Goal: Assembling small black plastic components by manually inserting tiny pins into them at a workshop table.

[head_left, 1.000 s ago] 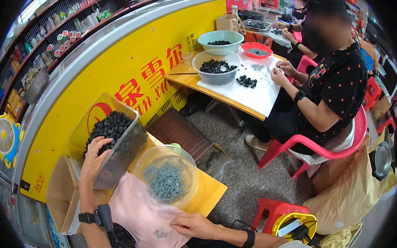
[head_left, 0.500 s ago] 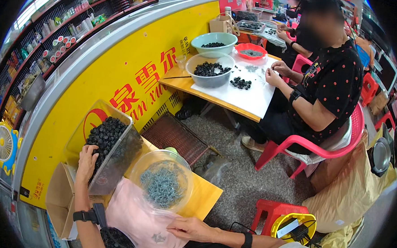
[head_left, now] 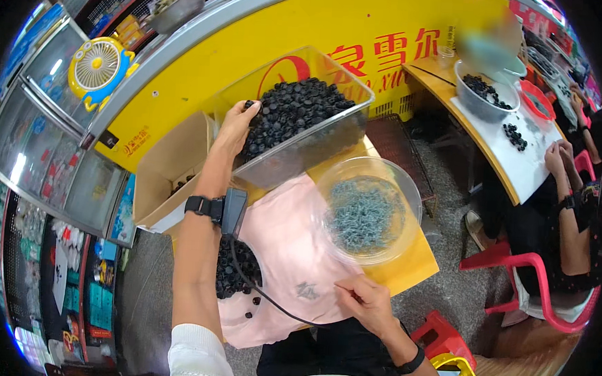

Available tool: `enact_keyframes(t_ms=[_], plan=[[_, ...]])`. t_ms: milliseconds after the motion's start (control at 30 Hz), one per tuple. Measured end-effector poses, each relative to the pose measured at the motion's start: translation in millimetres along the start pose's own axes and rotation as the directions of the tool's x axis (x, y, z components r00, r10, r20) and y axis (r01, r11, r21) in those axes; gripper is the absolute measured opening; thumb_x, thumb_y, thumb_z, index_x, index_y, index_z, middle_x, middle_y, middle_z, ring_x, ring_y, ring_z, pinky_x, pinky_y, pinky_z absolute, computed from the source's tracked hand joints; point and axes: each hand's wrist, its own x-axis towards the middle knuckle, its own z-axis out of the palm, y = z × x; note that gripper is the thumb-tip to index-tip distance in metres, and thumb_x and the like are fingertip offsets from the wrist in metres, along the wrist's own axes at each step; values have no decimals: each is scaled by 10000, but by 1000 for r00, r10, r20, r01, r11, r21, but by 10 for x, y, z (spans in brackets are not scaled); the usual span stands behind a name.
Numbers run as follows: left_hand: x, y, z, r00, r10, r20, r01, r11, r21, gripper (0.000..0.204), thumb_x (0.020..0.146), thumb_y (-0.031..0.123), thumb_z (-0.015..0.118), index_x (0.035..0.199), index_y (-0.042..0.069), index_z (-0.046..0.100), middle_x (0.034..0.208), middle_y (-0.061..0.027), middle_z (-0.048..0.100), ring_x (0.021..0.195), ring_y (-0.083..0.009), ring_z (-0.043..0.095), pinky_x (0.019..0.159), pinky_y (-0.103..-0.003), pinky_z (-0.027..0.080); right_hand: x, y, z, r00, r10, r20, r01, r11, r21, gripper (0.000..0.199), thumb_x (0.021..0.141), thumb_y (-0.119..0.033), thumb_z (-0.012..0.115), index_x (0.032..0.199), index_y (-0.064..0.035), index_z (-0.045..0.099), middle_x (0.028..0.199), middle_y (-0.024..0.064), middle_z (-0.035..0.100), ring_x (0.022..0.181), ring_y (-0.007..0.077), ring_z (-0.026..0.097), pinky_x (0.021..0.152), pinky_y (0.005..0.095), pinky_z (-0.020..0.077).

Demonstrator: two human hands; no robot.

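At the left rim of a clear plastic bin (head_left: 317, 138), my left hand (head_left: 231, 134) is closed, with a small black round part (head_left: 250, 105) at its fingertips. Black parts (head_left: 297, 106) of the same kind fill the bin. My right hand (head_left: 368, 304) hovers at the right edge of a pink cloth (head_left: 282, 221), fingers curled and pressed together; what they hold, if anything, cannot be made out. Just beyond it, a clear round bowl (head_left: 413, 194) contains a heap of thin blue-grey screws (head_left: 364, 215). More black parts (head_left: 234, 269) lie on the cloth beside my left forearm.
An open cardboard box (head_left: 173, 157) stands left of the bin. Ahead is a yellow panel (head_left: 205, 67). At right, another person's hands (head_left: 558, 159) work over a table (head_left: 520, 159) with bowls. A red stool (head_left: 446, 338) stands near my right forearm.
The view has swung left. My left hand, earlier over the black parts inside the bin, is now by its rim with one part at its fingertips. My right hand stays beside the cloth.
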Motion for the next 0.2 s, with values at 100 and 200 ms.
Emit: enact_keyframes(t_ms=[100, 200], plan=[[-41, 79, -97, 997, -78, 17, 79, 991, -107, 302, 915, 270, 619, 1073, 14, 593, 967, -49, 608, 908, -164, 540, 872, -316, 419, 5, -24, 19, 1000, -16, -3, 16, 1000, -1, 128, 790, -15, 681, 917, -17, 668, 770, 96, 631, 596, 164, 586, 549, 265, 467], [99, 21, -226, 986, -82, 147, 112, 971, -212, 312, 911, 288, 623, 1090, 34, 596, 1018, -78, 609, 967, -190, 534, 913, -370, 412, 6, -23, 41, 999, -31, -14, 31, 1000, 3, 136, 789, -4, 678, 923, -14, 667, 774, 95, 633, 599, 161, 584, 554, 266, 471]])
